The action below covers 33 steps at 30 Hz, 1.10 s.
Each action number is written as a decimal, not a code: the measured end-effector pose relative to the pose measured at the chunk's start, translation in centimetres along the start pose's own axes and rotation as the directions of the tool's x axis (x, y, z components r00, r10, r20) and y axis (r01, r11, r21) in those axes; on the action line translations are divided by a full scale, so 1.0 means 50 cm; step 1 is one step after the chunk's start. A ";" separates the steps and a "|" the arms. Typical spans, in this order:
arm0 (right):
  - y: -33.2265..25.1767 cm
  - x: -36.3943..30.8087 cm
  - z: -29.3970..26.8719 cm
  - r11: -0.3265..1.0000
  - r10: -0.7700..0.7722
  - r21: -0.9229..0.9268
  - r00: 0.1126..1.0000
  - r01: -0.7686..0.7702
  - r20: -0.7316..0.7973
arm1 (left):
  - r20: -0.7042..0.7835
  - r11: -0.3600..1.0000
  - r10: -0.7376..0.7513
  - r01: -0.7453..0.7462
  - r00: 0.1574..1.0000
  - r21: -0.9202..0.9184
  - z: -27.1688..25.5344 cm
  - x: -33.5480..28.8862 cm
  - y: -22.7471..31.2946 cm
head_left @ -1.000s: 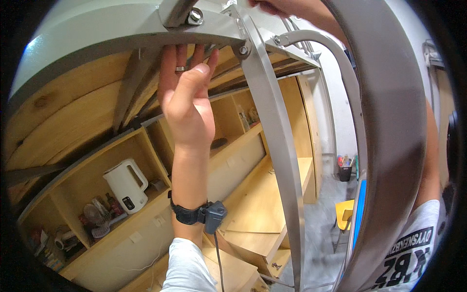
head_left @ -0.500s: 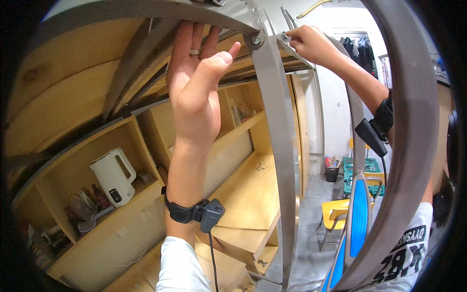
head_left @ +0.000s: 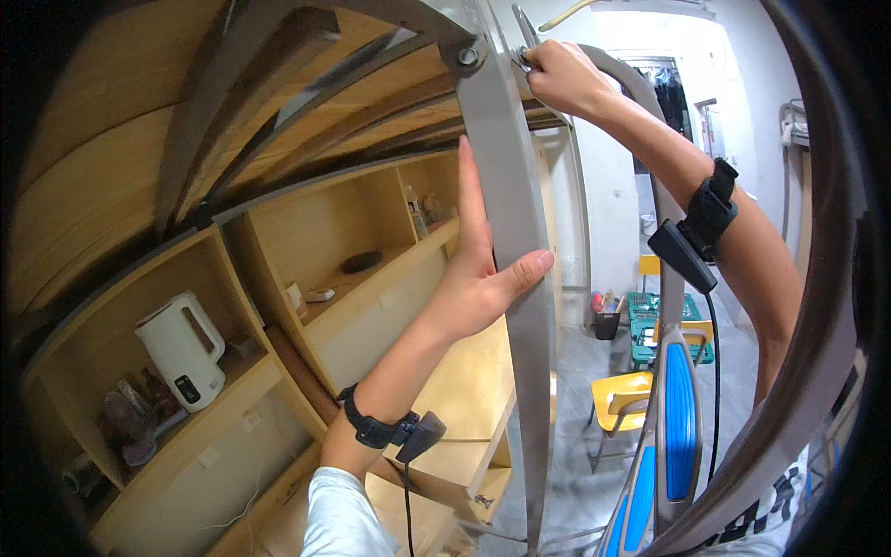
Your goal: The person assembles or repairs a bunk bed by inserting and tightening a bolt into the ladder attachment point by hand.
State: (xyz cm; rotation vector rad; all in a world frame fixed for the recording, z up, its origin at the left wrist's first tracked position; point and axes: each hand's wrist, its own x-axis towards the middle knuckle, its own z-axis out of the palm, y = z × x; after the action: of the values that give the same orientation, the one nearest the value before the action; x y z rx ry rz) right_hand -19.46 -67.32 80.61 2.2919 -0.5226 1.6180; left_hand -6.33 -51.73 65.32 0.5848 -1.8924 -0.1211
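My left hand (head_left: 483, 283) lies against a grey metal bed post (head_left: 520, 334). Its index finger points straight up along the post's left side and its thumb rests across the front face; the other fingers are hidden behind. Up at the top, my right hand (head_left: 563, 76) is closed, its fingertips pinching a small bolt (head_left: 523, 58) on the post's right side. A larger bolt head (head_left: 469, 58) joins the curved frame to the post on the left. Both wrists wear black straps, each with a small cabled device.
Overhead are wooden slats on grey bars (head_left: 269, 121). Wooden shelves hold a white kettle (head_left: 184, 353) and bottles. A grey ladder with blue treads (head_left: 680, 422) stands at right, before a yellow chair (head_left: 619, 399) and green toolboxes (head_left: 647, 339). A thick curved tube (head_left: 817, 306) crosses the right side.
My left hand has come down from under the upper frame to the post. My right hand stays at the bolt, its fingers now more tightly around it. The view has shifted somewhat.
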 end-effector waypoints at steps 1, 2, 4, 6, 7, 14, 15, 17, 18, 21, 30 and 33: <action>0.004 -0.002 0.006 0.998 -0.061 -0.013 0.996 0.061 -0.067 | -0.007 0.999 -0.027 0.027 1.000 -0.028 0.001 0.001 -0.002; 0.006 -0.003 0.011 0.992 -0.124 -0.029 0.983 0.122 -0.132 | -0.001 1.000 0.005 -0.005 1.000 -0.014 0.000 0.002 -0.005; 0.009 -0.007 0.018 0.993 -0.119 -0.038 0.983 0.115 -0.138 | 0.004 0.999 0.039 -0.039 0.999 0.001 -0.001 0.004 -0.009; 0.008 -0.004 0.021 0.998 -0.061 -0.021 0.991 0.059 -0.118 | 0.026 0.998 0.059 -0.058 0.998 -0.023 -0.004 0.005 -0.012; 0.014 0.001 0.019 0.995 -0.100 -0.036 0.983 0.095 -0.153 | 0.026 0.998 0.061 -0.061 0.998 -0.023 -0.006 0.005 -0.011; 0.046 0.046 -0.005 0.988 -0.131 0.057 0.976 0.143 -0.173 | 0.018 0.999 0.037 -0.037 0.999 0.037 -0.010 0.001 -0.017; 0.053 0.051 -0.002 0.960 -0.279 -0.078 0.939 0.268 -0.200 | 0.025 0.999 0.019 -0.020 1.000 0.030 -0.009 0.002 -0.020; 0.046 0.047 0.018 0.953 -0.288 -0.166 0.930 0.255 -0.228 | 0.020 0.999 0.035 -0.035 0.999 0.033 -0.012 0.001 -0.023; 0.043 0.046 0.025 0.939 -0.298 -0.252 0.920 0.234 -0.256 | 0.017 0.998 0.050 -0.051 0.999 0.037 -0.013 0.002 -0.024; 0.029 0.039 0.020 0.931 -0.283 -0.304 0.925 0.201 -0.255 | 0.026 0.996 0.057 -0.059 0.998 0.069 -0.011 0.003 -0.017; 0.035 0.036 0.037 0.995 -0.075 -0.071 0.990 0.067 -0.117 | 0.044 0.889 0.277 -0.273 0.960 0.367 -0.030 0.007 -0.020; 0.065 -0.022 0.052 0.990 -0.052 0.134 0.998 0.046 0.038 | -0.115 0.913 0.283 -0.231 0.952 0.336 -0.057 0.024 -0.051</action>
State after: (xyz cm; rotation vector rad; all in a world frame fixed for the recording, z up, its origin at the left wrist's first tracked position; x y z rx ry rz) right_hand -19.08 -71.20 78.78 2.4193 -0.3744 1.6307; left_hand -3.24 -53.95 66.58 0.5360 -1.8230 0.4028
